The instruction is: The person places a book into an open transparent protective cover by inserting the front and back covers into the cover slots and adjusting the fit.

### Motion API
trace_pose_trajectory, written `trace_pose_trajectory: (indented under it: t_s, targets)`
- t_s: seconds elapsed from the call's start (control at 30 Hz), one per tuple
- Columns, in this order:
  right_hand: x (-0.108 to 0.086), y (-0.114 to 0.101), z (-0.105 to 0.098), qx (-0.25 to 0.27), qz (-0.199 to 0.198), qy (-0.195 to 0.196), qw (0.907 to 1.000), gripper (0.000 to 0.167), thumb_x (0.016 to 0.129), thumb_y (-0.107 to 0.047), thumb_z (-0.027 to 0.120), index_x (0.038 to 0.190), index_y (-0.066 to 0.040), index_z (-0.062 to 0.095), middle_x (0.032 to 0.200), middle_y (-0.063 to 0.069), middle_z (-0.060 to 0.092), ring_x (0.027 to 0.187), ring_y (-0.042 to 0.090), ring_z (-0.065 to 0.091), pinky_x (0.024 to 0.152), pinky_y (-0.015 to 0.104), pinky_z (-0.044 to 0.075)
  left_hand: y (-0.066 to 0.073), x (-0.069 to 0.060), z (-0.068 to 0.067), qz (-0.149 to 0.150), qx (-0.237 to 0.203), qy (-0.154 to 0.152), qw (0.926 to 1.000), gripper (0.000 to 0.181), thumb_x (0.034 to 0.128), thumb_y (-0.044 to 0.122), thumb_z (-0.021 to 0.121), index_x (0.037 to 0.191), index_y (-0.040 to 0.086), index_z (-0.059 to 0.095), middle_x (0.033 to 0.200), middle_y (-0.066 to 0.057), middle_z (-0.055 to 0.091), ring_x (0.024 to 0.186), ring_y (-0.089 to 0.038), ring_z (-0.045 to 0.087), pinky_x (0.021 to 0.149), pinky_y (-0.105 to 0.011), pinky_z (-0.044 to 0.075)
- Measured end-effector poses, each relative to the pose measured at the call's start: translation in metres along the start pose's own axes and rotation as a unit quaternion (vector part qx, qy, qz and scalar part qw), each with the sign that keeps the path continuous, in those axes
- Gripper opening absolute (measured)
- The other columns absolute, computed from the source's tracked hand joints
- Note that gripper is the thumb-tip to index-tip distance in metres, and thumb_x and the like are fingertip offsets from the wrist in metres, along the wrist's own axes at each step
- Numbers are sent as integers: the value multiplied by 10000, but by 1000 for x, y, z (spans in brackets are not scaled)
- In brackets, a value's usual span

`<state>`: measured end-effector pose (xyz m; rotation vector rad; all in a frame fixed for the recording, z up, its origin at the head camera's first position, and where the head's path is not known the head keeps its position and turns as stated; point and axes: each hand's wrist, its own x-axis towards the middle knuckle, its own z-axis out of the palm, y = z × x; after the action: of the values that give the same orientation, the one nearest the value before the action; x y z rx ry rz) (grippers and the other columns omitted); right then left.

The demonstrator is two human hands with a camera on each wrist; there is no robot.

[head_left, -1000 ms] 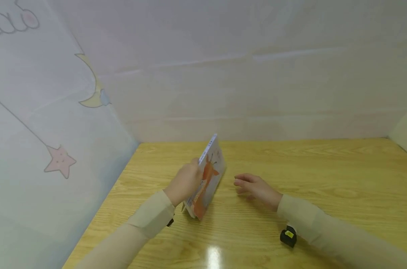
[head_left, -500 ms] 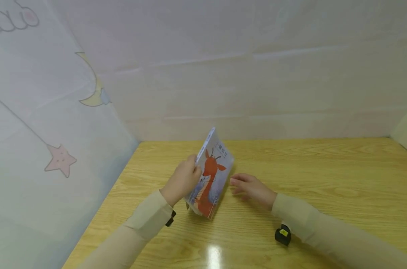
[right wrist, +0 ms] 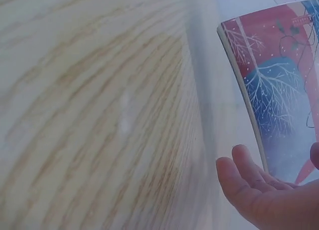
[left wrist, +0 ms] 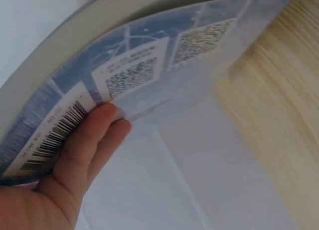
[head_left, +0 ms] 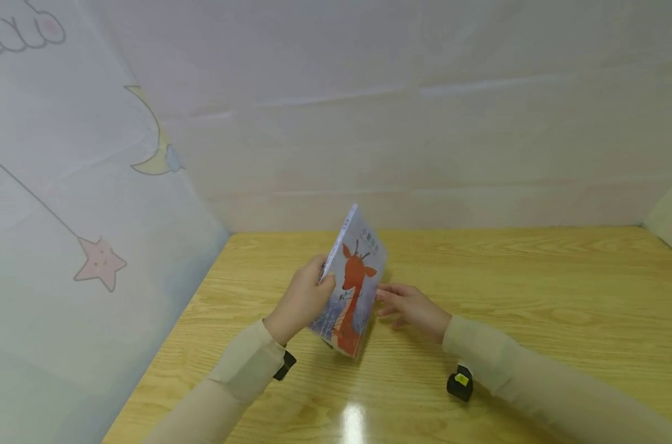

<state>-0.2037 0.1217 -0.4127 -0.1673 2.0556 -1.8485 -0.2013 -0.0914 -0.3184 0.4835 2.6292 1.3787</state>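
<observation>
A thin picture book [head_left: 353,290] with an orange-red deer on its cover is held up at a tilt over the table. My left hand [head_left: 301,299] grips it at the spine side, thumb on the front cover. In the left wrist view, the fingers [left wrist: 82,150] lie along the back cover [left wrist: 129,75], beside a barcode and two square codes. My right hand [head_left: 414,309] is at the book's right edge, its fingers loosely bent. The right wrist view shows that hand [right wrist: 269,195] close to the edge of the book [right wrist: 279,85]; whether it touches cannot be told.
The wooden table [head_left: 524,296] spreads under both hands. Behind it rises a pale wall covering [head_left: 424,142]. To the left, another covering bears a pink star [head_left: 100,264] and a yellow moon [head_left: 153,154]. A black wrist device [head_left: 460,383] hangs under the right sleeve.
The book has turned so its front cover faces me more, and it sits slightly higher. My right hand has moved left, up to its edge. The left hand keeps its grip.
</observation>
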Motion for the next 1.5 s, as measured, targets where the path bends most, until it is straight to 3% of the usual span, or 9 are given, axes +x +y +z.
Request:
trace_pose_trajectory:
  t_s: [0.33,0.47,0.57,0.67,0.87,1.07,1.2,1.4,1.5]
  targets:
    - [-1,-2,2,204,-6,27,9998,605,1054,-273,423,1461,140,252,1454,313,372,1245,419,487,918,466,493,-8,-1,6,229,-627,308,9973,340,985,38,468,1306,-68,503,1066,-224,661,835,-275,671,659,-373,569]
    - [0,2,-1,626,-126,26,9980,548,1063,-238,401,1431,156,303,1391,300,455,1214,377,522,946,465,482,-11,-2,8,222,-1036,401,9936,346,984,31,469,1313,-70,500,1074,-224,665,858,-282,668,693,-381,570]
    - [2,6,-5,1167,-241,-34,9929,498,1069,-217,381,1390,163,353,1240,194,588,1109,250,584,930,420,493,-13,-3,9,302,-1391,320,9893,350,993,27,450,1327,-71,486,1085,-235,660,868,-290,663,705,-379,565]
    - [3,10,-10,1651,-348,-139,9856,479,1073,-200,361,1381,167,339,1144,54,613,1030,150,594,894,371,506,-16,-4,10,408,-1757,150,9835,354,1008,23,420,1346,-74,463,1119,-252,643,897,-298,656,728,-372,558]
    - [1,13,-17,2043,-542,-484,9762,522,1081,-201,318,1464,130,191,1242,73,548,1088,156,562,908,388,493,-21,-7,12,519,-2229,-21,9734,372,1021,37,403,1374,-77,428,1173,-260,612,932,-265,646,762,-340,549]
    - [-3,13,-21,1995,-616,-563,9763,559,1082,-231,316,1502,81,119,1335,131,471,1132,185,538,939,415,479,-23,-9,17,623,-2604,-66,9635,383,1025,48,397,1380,-96,397,1146,-298,603,875,-193,655,720,-294,552]
    - [-7,14,-27,1841,-643,-355,9802,552,1078,-218,341,1497,78,136,1259,90,524,1083,180,576,891,405,510,-27,-9,21,579,-2711,104,9608,390,1024,51,401,1391,-80,395,1149,-297,605,864,-185,654,704,-282,549]
    - [-14,14,-33,1751,-551,2,9830,567,1066,-191,389,1484,116,160,1112,22,608,985,152,632,819,377,544,-35,-8,26,292,-2909,68,9563,365,1032,81,391,1366,-63,411,1097,-260,626,794,-136,647,680,-285,545]
    - [-17,14,-36,1711,-475,147,9840,574,1063,-183,398,1481,125,157,1076,18,623,951,142,642,791,364,552,-38,-6,28,119,-2863,-17,9581,364,1034,93,398,1360,-66,411,1086,-248,634,781,-129,647,675,-283,542]
